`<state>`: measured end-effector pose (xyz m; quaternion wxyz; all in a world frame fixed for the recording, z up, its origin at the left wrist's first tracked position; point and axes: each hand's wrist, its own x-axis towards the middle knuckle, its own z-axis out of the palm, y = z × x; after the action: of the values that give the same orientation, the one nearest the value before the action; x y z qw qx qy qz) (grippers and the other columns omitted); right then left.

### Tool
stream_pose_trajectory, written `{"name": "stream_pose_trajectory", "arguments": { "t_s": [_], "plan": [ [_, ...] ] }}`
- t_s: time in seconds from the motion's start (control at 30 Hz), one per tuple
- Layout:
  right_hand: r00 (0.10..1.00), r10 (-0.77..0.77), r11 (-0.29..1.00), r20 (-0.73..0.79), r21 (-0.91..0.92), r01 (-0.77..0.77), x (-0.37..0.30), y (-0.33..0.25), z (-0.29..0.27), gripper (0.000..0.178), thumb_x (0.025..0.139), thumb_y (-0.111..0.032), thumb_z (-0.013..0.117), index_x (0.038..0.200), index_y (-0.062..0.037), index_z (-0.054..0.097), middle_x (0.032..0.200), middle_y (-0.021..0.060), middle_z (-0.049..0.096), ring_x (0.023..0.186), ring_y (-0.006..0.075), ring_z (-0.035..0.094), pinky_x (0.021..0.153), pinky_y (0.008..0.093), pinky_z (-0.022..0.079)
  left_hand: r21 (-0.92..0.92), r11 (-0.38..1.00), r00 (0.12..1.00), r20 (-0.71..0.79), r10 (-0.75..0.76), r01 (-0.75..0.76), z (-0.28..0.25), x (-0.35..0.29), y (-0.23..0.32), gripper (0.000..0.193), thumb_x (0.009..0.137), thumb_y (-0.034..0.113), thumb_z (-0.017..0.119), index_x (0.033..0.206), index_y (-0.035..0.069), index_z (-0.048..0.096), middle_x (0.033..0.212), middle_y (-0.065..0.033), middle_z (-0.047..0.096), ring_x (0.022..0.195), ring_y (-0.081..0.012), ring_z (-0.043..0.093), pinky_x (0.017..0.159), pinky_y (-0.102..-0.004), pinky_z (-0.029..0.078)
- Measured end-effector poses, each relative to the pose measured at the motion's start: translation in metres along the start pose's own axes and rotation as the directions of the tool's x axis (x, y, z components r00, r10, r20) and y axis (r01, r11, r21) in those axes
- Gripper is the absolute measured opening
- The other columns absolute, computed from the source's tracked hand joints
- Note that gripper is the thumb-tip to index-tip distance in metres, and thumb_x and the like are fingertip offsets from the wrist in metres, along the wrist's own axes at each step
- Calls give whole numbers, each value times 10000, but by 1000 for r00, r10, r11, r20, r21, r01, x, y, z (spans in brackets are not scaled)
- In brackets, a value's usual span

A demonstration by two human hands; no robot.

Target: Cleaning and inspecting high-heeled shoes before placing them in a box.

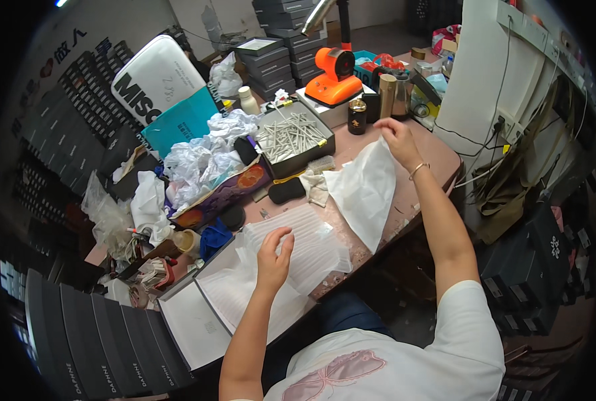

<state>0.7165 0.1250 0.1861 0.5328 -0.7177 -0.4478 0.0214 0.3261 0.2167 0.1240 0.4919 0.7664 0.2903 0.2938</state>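
Raised over the right side of the table, my right hand (399, 143) pinches the corner of a thin white sheet (367, 190). The sheet hangs down in a triangular shape; whether it is cloth or paper I cannot tell. My left hand (274, 259) is held with thumb and fingers apart, nothing in it, above a striped, translucent white wrapping sheet (305, 244). This wrapping spreads over an open shallow box (190, 321) and onto the table (418, 160). Part of the box is hidden under the wrapping and my left forearm.
Behind my hands stand a box of white paper sticks (288, 137), a carton of crumpled white paper (208, 157), an orange tape dispenser (335, 77) and a black-and-gold can (357, 117). Dark shoe boxes (104, 341) line the lower left; more (525, 267) are stacked at right.
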Motion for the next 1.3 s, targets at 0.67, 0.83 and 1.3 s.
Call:
{"name": "stream_pose_trajectory", "arguments": {
  "t_s": [0.67, 0.83, 1.3],
  "plan": [
    [218, -713, -305, 667, -15, -952, -286, -322, 200, 157, 858, -188, 647, 836, -32, 634, 852, 23, 607, 814, 109, 568, 763, 235, 448, -961, -261, 938, -171, 300, -92, -35, -147, 4, 642, 936, 516, 478, 1467, 192, 323, 1440, -108, 418, 1334, -289, 369, 1131, -514, 239],
    [42, -872, 23, 488, 125, -992, -301, -323, 202, 206, 815, -218, 710, 769, -37, 623, 742, 31, 572, 725, 132, 510, 658, 235, 375, -933, 218, 843, -354, -405, -287, -98, -190, -19, 611, 959, 535, 421, 1468, 218, 303, 1439, -145, 392, 1338, -319, 365, 1147, -531, 210],
    [29, -244, 502, 969, 152, -851, -322, -196, 279, 382, 956, -250, 571, 1282, -64, 501, 1172, 105, 582, 959, 164, 624, 862, 310, 520, 77, 997, 692, -721, 45, 16, -195, -227, 52, 427, 942, 379, 530, 1254, 149, 351, 1092, -107, 593, 1128, -263, 473, 982, -486, 254]
  ]
}}
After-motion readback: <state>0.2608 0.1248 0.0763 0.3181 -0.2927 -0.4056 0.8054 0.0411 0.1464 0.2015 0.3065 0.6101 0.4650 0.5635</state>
